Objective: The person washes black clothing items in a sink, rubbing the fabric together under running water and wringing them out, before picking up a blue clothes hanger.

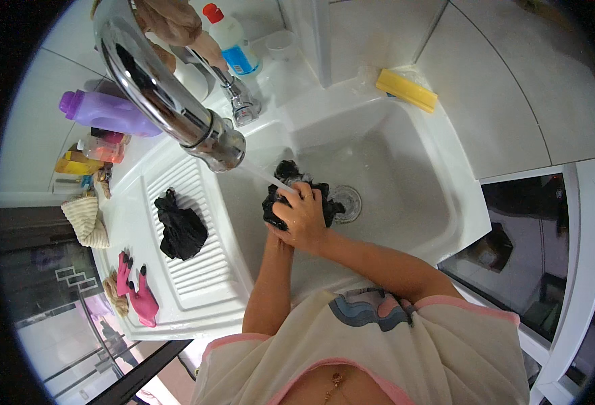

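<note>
Water runs from the chrome faucet (221,147) onto a wet black cloth (274,207) in the white sink basin (398,202). My right hand (302,215) lies over the cloth with bent fingers, gripping it. Beneath it, my left hand (280,234) holds the cloth from below and is mostly hidden. Some soap foam shows on the cloth's upper part. Just right of the cloth is the round metal drain (347,203). A second black cloth (181,228) lies crumpled on the ribbed washboard (201,273) to the left.
Behind the basin stand a red-capped bottle (237,45) and the faucet's lever handle (244,104). A yellow bar-shaped object (407,91) rests on the back right rim. At left are a purple bottle (110,114), smaller bottles, a striped cloth (85,220) and pink gloves (143,301).
</note>
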A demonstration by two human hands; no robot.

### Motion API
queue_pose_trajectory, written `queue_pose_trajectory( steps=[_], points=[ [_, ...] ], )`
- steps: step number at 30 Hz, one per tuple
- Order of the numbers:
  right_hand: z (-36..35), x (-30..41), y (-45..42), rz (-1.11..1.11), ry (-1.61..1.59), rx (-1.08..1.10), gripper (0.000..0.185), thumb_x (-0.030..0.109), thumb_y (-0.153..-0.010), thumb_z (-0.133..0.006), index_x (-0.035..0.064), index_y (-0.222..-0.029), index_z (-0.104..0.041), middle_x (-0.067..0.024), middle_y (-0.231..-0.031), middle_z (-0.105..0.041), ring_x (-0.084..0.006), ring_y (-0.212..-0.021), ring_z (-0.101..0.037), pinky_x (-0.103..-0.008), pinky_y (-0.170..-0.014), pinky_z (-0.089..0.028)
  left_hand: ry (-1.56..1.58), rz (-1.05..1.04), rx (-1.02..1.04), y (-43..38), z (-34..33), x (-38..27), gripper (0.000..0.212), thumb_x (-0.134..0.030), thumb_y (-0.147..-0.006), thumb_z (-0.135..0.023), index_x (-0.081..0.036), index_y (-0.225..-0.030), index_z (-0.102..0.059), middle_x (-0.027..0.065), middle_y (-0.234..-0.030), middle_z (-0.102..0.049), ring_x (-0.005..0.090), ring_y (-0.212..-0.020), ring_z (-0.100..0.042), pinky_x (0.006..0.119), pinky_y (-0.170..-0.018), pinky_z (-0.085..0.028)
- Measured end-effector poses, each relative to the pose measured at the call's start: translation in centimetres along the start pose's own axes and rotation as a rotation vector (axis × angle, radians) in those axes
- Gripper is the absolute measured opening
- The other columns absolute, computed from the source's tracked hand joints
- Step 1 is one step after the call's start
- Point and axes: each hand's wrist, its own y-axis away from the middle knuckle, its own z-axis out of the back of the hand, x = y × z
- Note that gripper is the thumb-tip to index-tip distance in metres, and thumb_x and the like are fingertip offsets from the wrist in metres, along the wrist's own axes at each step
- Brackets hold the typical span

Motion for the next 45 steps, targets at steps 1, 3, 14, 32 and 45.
queue_pose_trajectory(
  steps=[1, 3, 14, 32, 45],
  points=[
    [-0.5, 2.1, -1.1, 0.046, -0.007, -0.032, 0.026, 0.028, -0.06, -0.07, 0.0092, -0.072, -0.056, -0.0112, -0.098, -0.055, -0.0301, -0.092, -0.046, -0.0435, -0.07, -0.033, -0.424, -0.147, -0.078, 0.8, 4.4, -1.0, 0.026, -0.028, -0.091, -0.04, -0.006, -0.103, -0.047, 0.0057, -0.094, -0.053, 0.0232, -0.084, -0.055, 0.038, -0.076, -0.046],
    [-1.0, 1.2, -1.5, 0.028, 0.013, -0.031, 0.025, 0.027, -0.059, -0.07, 0.0092, -0.07, -0.056, -0.0095, -0.094, -0.055, -0.0289, -0.09, -0.047, -0.0431, -0.069, -0.034, -0.28, -0.045, -0.138, 0.0, 3.5, -0.7, 0.031, -0.032, -0.091, -0.04, -0.006, -0.105, -0.047, 0.0075, -0.098, -0.054, 0.0235, -0.087, -0.055, 0.039, -0.076, -0.047],
    [0.0, -12.5, 0.8, -0.531, 0.158, 0.18, 0.037, 0.038, -0.071, -0.062, 0.0039, -0.085, -0.063, -0.0176, -0.085, -0.06, -0.0365, -0.084, -0.056, -0.0483, -0.073, -0.044, -0.725, 0.183, -0.518, 2.3, -9.9, -1.2, 0.051, -0.032, -0.081, -0.056, 0.003, -0.117, -0.046, 0.0153, -0.109, -0.055, 0.0272, -0.099, -0.053, 0.032, -0.087, -0.039],
    [-5.2, -9.9, 3.2, -0.841, -0.226, 0.537, 0.057, 0.01, -0.065, -0.064, 0.0159, -0.12, -0.047, -0.0238, -0.118, -0.041, -0.0432, -0.106, -0.041, -0.0456, -0.088, -0.038, -0.298, 0.242, -0.59, -2.2, -1.7, -3.2, 0.086, -0.068, -0.072, -0.048, -0.012, -0.134, -0.03, 0.0141, -0.132, -0.036, 0.032, -0.12, -0.036, 0.05, -0.097, -0.031],
    [-0.6, 2.2, 0.4, -0.082, -0.074, 0.12, 0.022, 0.023, -0.067, -0.067, 0.0087, -0.078, -0.055, -0.0129, -0.087, -0.045, -0.0294, -0.08, -0.05, -0.0362, -0.053, -0.048, -0.018, 0.005, -0.25, 2.8, -5.3, -3.6, 0.03, -0.027, -0.091, -0.041, -0.004, -0.108, -0.051, 0.0099, -0.096, -0.057, 0.0241, -0.082, -0.058, 0.037, -0.069, -0.051]
  ],
)
